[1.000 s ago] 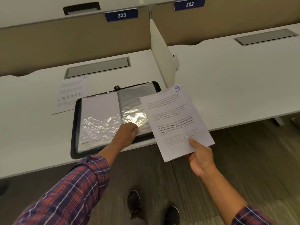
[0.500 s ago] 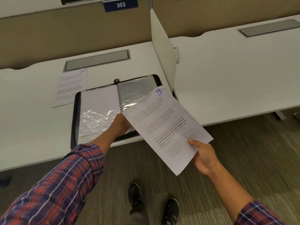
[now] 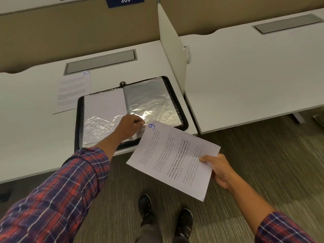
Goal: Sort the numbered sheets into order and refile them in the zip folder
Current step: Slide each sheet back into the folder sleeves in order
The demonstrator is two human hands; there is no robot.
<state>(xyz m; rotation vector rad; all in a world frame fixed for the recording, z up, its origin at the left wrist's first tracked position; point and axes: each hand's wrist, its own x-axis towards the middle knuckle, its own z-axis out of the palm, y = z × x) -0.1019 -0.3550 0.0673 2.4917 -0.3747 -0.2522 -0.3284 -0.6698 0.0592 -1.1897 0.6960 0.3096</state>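
Right hand (image 3: 219, 171) pinches white printed sheet marked 9 (image 3: 173, 158), held just front-right of open black zip folder (image 3: 182, 113)
Left hand (image 3: 129, 127) fingers curled, gripping folder's clear plastic sleeve (image 3: 154, 100); white sheet marked 10 (image 3: 73, 92) lies back-left of folder on white desk (image 3: 35, 128), grey carpet (image 3: 263, 163) below

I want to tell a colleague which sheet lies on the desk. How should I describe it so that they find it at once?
Find the white desk below the blue 303 sign. Left of the open black zip folder lies a printed sheet. It has a blue handwritten 10 in its top right corner, while the other loose sheet, marked 9, is held in the right hand.
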